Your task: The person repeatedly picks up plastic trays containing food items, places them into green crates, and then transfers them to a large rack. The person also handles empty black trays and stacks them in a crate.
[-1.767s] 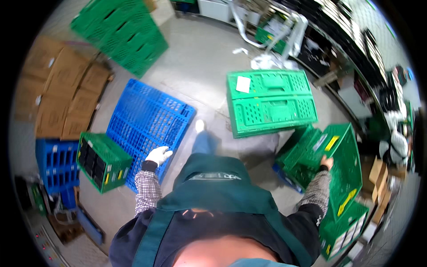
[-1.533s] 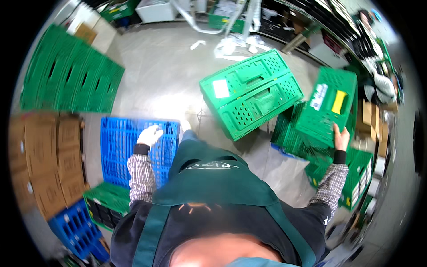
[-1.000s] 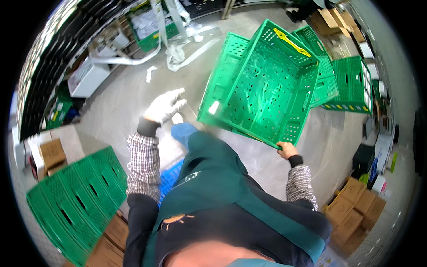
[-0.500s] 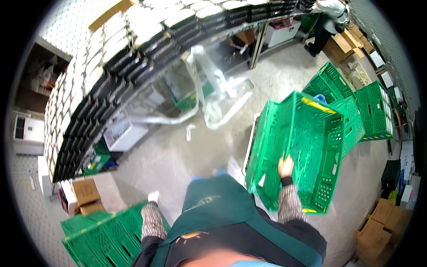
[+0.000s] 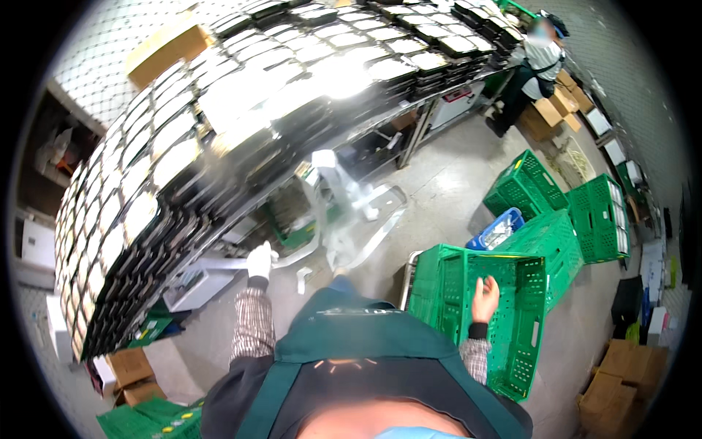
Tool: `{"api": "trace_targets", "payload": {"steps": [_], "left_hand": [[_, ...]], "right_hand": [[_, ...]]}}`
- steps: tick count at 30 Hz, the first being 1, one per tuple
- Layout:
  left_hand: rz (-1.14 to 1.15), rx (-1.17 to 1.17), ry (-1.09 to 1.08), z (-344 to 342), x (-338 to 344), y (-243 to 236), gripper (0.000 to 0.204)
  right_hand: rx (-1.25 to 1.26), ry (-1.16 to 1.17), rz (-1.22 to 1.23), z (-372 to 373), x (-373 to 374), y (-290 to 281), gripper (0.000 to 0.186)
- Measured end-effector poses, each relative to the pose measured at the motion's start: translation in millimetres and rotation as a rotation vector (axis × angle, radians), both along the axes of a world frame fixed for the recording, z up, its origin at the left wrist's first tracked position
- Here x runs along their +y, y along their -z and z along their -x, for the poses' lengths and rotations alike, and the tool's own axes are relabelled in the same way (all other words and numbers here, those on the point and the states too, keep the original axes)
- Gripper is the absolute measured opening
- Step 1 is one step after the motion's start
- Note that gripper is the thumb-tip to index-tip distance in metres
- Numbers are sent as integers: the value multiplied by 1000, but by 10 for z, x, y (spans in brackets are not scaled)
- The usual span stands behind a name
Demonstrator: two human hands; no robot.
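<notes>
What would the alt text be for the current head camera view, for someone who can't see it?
Seen from above, past the wearer's green apron, a bare right hand hovers over an open green crate, and a white-gloved left hand is near stacked black trays. Farther off, a co-worker stands beside cardboard boxes.

Right sleeve [image 5: 474, 357] hides part of open crate [image 5: 525, 351]; lower-left crates [image 5: 150, 421] cut off

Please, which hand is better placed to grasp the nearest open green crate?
Probably the right hand: bare and loosely open, it appears over that green crate. The gloved left hand is farther away, toward the stacked trays.
</notes>
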State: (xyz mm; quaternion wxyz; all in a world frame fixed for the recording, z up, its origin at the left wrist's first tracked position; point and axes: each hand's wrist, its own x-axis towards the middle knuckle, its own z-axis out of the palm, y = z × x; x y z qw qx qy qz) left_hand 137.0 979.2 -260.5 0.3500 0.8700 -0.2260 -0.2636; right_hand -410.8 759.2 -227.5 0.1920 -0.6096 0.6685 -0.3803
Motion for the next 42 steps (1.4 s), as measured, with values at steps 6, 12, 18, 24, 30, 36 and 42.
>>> {"api": "trace_targets", "payload": {"steps": [6, 12, 18, 24, 30, 36, 42], "left_hand": [[-23, -636, 403, -51, -2378, -1032, 27], [487, 103, 364, 204, -3620, -917, 49], [304, -160, 310, 42, -3960, -75, 31], [-183, 430, -495, -337, -3203, 867, 45], [470, 429, -1310, -762, -3319, 1163, 41], [907, 384, -1307, -745, -3020, 1653, 10], [512, 221, -1255, -754, -2683, 1559, 36]], "right_hand": [[42, -181, 149, -1819, -1247, -626, 28], [-40, -139, 82, -2241, -2542, -476, 37], [-119, -218, 42, -2408, -4710, -298, 32], [-259, -734, 222, -3803, -6567, -1191, 18], [-134, -1209, 284, -5530, -7578, -2083, 20], [19, -1404, 377, -7619, -8167, -2067, 25], [442, -1333, 551, -10272, -8985, -1219, 33]]}}
